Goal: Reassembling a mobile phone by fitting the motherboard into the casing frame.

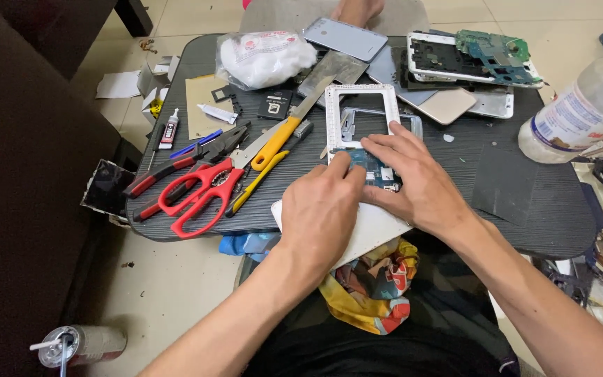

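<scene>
Both hands [357, 195] cover most of the blue circuit board [378, 171]; the plastic bottle [581, 112] far right gets cropped.

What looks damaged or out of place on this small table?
The white phone frame is stripped and empty. A bare circuit board lies under both hands, left hand and right hand. Another opened phone with its board exposed lies at the table's far edge.

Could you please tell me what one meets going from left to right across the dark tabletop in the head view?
Small glue tube → red-handled scissors → yellow-handled scraper → left hand → blue circuit board under the fingers → right hand → clear plastic bottle.
</scene>
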